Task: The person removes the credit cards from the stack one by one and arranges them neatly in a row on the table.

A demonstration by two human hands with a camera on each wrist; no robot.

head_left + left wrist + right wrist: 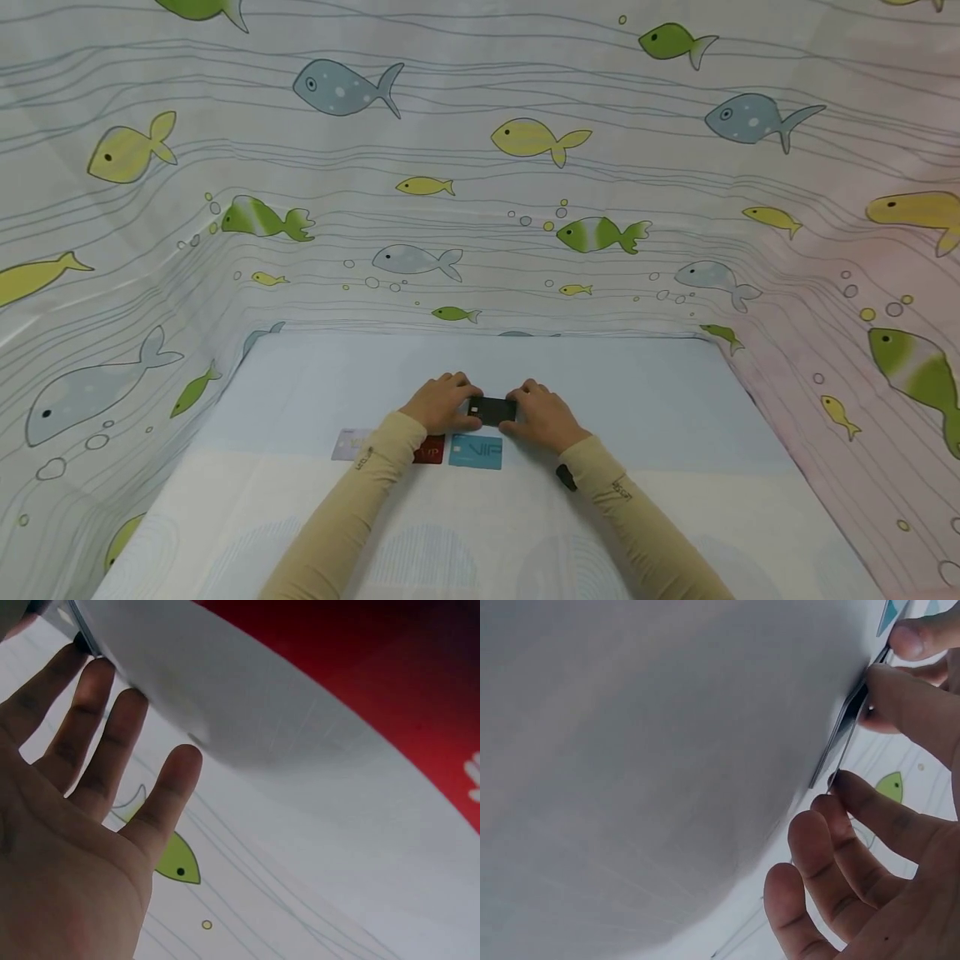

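Hands point(442, 402) point(542, 414) pinching black card point(492, 410), red card point(429, 452), blue card point(476, 452) beside.

Three cards point(476, 451) lie in a row, a fourth card point(492, 410) seemingly just behind.

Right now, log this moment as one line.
left hand and right hand: both pinch small black card | blue VIP card, red card flat on pale mat

Open counter point(645, 400) lies right and behind the black card point(492, 410); three cards point(475, 452) (one red, one blue, one pale) block the near-left side.
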